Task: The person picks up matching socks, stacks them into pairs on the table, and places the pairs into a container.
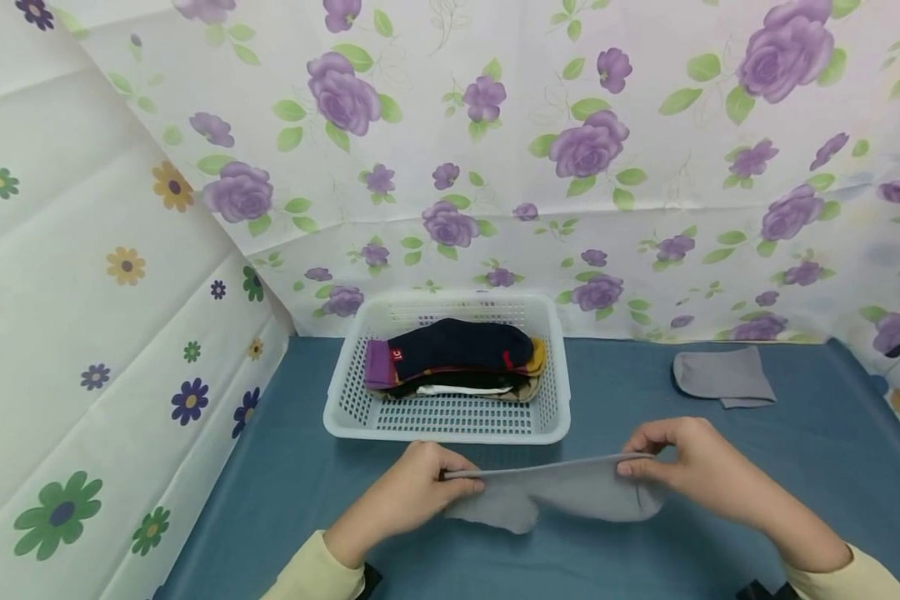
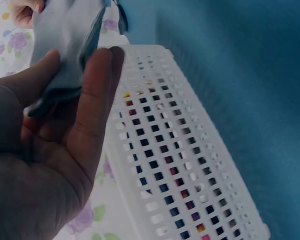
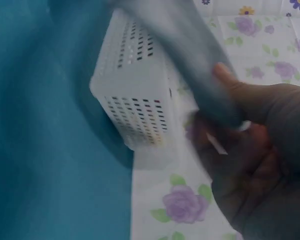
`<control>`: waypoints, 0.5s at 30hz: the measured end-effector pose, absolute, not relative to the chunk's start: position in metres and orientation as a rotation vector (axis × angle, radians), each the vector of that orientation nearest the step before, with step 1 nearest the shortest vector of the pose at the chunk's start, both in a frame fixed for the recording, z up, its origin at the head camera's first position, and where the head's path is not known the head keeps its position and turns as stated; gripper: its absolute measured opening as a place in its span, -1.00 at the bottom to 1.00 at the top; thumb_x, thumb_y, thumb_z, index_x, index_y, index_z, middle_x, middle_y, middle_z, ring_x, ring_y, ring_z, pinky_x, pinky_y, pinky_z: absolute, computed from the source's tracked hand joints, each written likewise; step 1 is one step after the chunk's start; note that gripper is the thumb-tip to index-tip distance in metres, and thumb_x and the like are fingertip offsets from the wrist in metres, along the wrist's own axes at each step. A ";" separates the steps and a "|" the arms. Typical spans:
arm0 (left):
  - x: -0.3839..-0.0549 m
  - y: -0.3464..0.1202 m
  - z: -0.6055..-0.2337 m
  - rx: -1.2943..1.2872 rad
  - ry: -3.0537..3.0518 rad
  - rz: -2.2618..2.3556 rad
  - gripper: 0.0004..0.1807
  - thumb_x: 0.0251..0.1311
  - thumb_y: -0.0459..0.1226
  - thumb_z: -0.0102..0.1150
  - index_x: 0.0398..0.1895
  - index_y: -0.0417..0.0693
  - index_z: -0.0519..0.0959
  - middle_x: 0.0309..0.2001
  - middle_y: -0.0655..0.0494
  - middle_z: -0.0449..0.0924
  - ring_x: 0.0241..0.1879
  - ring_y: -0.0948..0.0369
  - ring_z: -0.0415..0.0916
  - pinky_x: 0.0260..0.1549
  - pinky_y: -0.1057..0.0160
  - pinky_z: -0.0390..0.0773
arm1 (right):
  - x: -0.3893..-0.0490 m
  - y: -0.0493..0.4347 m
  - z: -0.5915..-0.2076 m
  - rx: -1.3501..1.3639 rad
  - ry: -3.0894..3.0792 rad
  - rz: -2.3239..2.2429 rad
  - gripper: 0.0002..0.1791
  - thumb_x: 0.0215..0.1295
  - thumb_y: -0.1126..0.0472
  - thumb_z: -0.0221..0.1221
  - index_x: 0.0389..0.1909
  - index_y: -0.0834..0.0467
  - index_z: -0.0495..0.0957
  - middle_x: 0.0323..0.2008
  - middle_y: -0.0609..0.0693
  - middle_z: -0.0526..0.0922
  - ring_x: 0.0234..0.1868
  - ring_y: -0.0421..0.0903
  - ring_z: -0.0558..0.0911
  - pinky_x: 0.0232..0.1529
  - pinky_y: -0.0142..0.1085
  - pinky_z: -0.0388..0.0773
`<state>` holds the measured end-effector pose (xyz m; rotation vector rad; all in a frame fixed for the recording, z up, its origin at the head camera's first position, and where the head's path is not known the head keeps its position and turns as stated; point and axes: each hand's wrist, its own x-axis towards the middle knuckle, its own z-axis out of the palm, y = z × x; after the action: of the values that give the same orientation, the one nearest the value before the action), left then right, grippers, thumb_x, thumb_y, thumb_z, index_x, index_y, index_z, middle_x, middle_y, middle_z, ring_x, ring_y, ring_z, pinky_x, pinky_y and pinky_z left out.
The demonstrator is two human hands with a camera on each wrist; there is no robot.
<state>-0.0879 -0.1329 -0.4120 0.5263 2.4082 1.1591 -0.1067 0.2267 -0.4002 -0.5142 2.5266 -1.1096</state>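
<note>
A grey sock (image 1: 570,492) is stretched sideways between both hands, just above the table in front of the basket. My left hand (image 1: 426,483) pinches its left end between thumb and fingers. At the opposite end, my right hand (image 1: 690,467) pinches the upper edge, and the fabric hangs below in loose folds. The left wrist view shows the sock (image 2: 65,45) between the thumb and fingers of the left hand (image 2: 50,150). In the right wrist view the sock (image 3: 190,55) is blurred where the right hand (image 3: 260,140) holds it.
A white plastic basket (image 1: 450,435) stands behind the hands, holding a stack of folded socks (image 1: 457,350), a dark blue one on top. Another grey sock (image 1: 723,375) lies folded at the right on the blue table (image 1: 270,500). Flowered sheets (image 1: 525,167) rise at the back and sides.
</note>
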 end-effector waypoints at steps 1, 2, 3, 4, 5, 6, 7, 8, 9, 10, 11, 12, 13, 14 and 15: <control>-0.088 -0.133 -0.414 0.501 2.395 1.156 -0.85 0.16 -0.06 0.19 -0.24 0.27 0.69 -0.55 0.20 0.65 -0.76 0.22 0.44 -0.70 0.32 0.46 | -0.107 0.227 -0.403 -0.490 2.463 -1.126 -0.76 0.11 -0.18 0.22 -0.34 -0.13 0.62 -0.36 -0.15 0.66 -0.47 -0.20 0.57 -0.55 -0.25 0.55; -0.088 -0.133 -0.416 0.475 2.385 1.147 -0.85 0.16 -0.07 0.20 -0.23 0.25 0.69 -0.53 0.19 0.66 -0.73 0.18 0.49 -0.68 0.31 0.49 | -0.108 0.228 -0.405 -0.461 2.403 -1.148 -0.73 0.12 -0.16 0.22 -0.32 -0.07 0.62 -0.34 -0.09 0.66 -0.48 -0.16 0.59 -0.56 -0.21 0.56; -0.088 -0.133 -0.418 0.450 2.371 1.138 -0.84 0.16 -0.10 0.20 -0.21 0.23 0.69 -0.48 0.19 0.69 -0.69 0.16 0.54 -0.65 0.30 0.53 | -0.109 0.228 -0.408 -0.435 2.345 -1.176 -0.71 0.13 -0.14 0.23 -0.30 -0.02 0.61 -0.33 -0.03 0.66 -0.46 -0.12 0.60 -0.55 -0.18 0.58; -0.089 -0.133 -0.421 0.435 2.366 1.124 -0.83 0.16 -0.12 0.20 -0.19 0.20 0.68 -0.42 0.21 0.70 -0.65 0.16 0.57 -0.63 0.30 0.55 | -0.111 0.229 -0.411 -0.419 2.298 -1.203 -0.70 0.14 -0.12 0.22 -0.28 0.02 0.60 -0.32 0.02 0.66 -0.47 -0.07 0.62 -0.54 -0.16 0.59; -0.089 -0.132 -0.423 0.431 2.371 1.101 -0.82 0.18 -0.15 0.19 -0.18 0.19 0.68 -0.42 0.19 0.70 -0.66 0.19 0.55 -0.64 0.32 0.52 | -0.112 0.228 -0.413 -0.407 2.257 -1.236 -0.69 0.16 -0.10 0.22 -0.26 0.06 0.60 -0.32 0.06 0.65 -0.47 -0.02 0.62 -0.53 -0.13 0.59; -0.090 -0.131 -0.426 0.434 2.380 1.081 -0.81 0.19 -0.17 0.18 -0.15 0.17 0.67 -0.43 0.17 0.69 -0.67 0.22 0.52 -0.66 0.35 0.49 | -0.112 0.228 -0.416 -0.412 2.239 -1.260 -0.69 0.17 -0.08 0.22 -0.26 0.08 0.59 -0.32 0.07 0.65 -0.41 -0.02 0.65 -0.47 -0.14 0.61; -0.091 -0.131 -0.428 0.440 2.393 1.061 -0.80 0.20 -0.19 0.17 -0.13 0.16 0.67 -0.44 0.14 0.69 -0.69 0.28 0.47 -0.69 0.36 0.45 | -0.113 0.227 -0.418 -0.427 2.242 -1.275 -0.71 0.17 -0.07 0.22 -0.27 0.07 0.59 -0.31 0.06 0.65 -0.36 -0.03 0.66 -0.41 -0.18 0.62; -0.091 -0.130 -0.429 0.445 2.408 1.046 -0.79 0.21 -0.20 0.17 -0.11 0.15 0.66 -0.46 0.12 0.68 -0.71 0.32 0.41 -0.70 0.37 0.41 | -0.114 0.227 -0.420 -0.439 2.257 -1.285 -0.71 0.17 -0.08 0.22 -0.28 0.06 0.60 -0.31 0.04 0.65 -0.31 -0.06 0.67 -0.36 -0.22 0.62; -0.092 -0.130 -0.431 0.451 2.427 1.036 -0.78 0.22 -0.20 0.16 -0.09 0.15 0.65 -0.44 0.12 0.68 -0.72 0.34 0.35 -0.71 0.37 0.37 | -0.113 0.226 -0.422 -0.449 2.279 -1.295 -0.72 0.16 -0.08 0.23 -0.29 0.05 0.61 -0.30 0.01 0.66 -0.27 -0.08 0.67 -0.32 -0.26 0.62; -0.092 -0.129 -0.431 0.461 2.452 1.029 -0.78 0.23 -0.21 0.15 -0.08 0.16 0.65 -0.41 0.12 0.69 -0.72 0.36 0.32 -0.71 0.37 0.34 | -0.113 0.226 -0.423 -0.458 2.320 -1.296 -0.73 0.15 -0.09 0.24 -0.31 0.02 0.62 -0.29 -0.04 0.66 -0.26 -0.13 0.67 -0.29 -0.29 0.62; -0.093 -0.129 -0.432 0.465 2.473 1.031 -0.77 0.24 -0.21 0.14 -0.06 0.16 0.64 -0.37 0.11 0.69 -0.75 0.35 0.25 -0.72 0.36 0.31 | -0.112 0.226 -0.423 -0.465 2.366 -1.299 -0.73 0.13 -0.10 0.25 -0.32 0.00 0.63 -0.28 -0.08 0.67 -0.24 -0.18 0.66 -0.28 -0.32 0.61; -0.093 -0.128 -0.432 0.466 2.489 1.041 -0.76 0.24 -0.21 0.14 -0.05 0.17 0.63 -0.30 0.13 0.70 -0.75 0.35 0.24 -0.73 0.36 0.31 | -0.110 0.225 -0.423 -0.473 2.413 -1.303 -0.75 0.12 -0.11 0.25 -0.33 -0.02 0.64 -0.28 -0.12 0.67 -0.24 -0.22 0.65 -0.27 -0.35 0.61; -0.092 -0.128 -0.432 0.465 2.503 1.050 -0.75 0.25 -0.22 0.13 -0.03 0.17 0.63 -0.22 0.15 0.70 -0.75 0.35 0.25 -0.72 0.35 0.32 | -0.108 0.225 -0.424 -0.485 2.462 -1.310 -0.76 0.10 -0.11 0.27 -0.34 -0.05 0.65 -0.28 -0.15 0.67 -0.24 -0.25 0.65 -0.26 -0.38 0.61; -0.092 -0.128 -0.432 0.469 2.519 1.059 -0.75 0.25 -0.22 0.13 -0.02 0.18 0.62 -0.14 0.19 0.69 -0.70 0.38 0.34 -0.69 0.36 0.37 | -0.105 0.224 -0.424 -0.500 2.512 -1.319 -0.78 0.08 -0.11 0.28 -0.35 -0.08 0.66 -0.28 -0.19 0.68 -0.24 -0.28 0.65 -0.25 -0.40 0.61; -0.091 -0.128 -0.433 0.482 2.537 1.062 -0.74 0.25 -0.22 0.13 -0.01 0.18 0.62 -0.08 0.21 0.67 -0.62 0.39 0.44 -0.63 0.39 0.43 | -0.103 0.223 -0.425 -0.525 2.561 -1.323 -0.80 0.06 -0.10 0.30 -0.36 -0.12 0.67 -0.27 -0.21 0.68 -0.24 -0.30 0.65 -0.25 -0.41 0.61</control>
<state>-0.0913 -0.1279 -0.4328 0.4822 2.5372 1.0620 -0.1029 0.2234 -0.4251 -0.5246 2.5608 -1.3229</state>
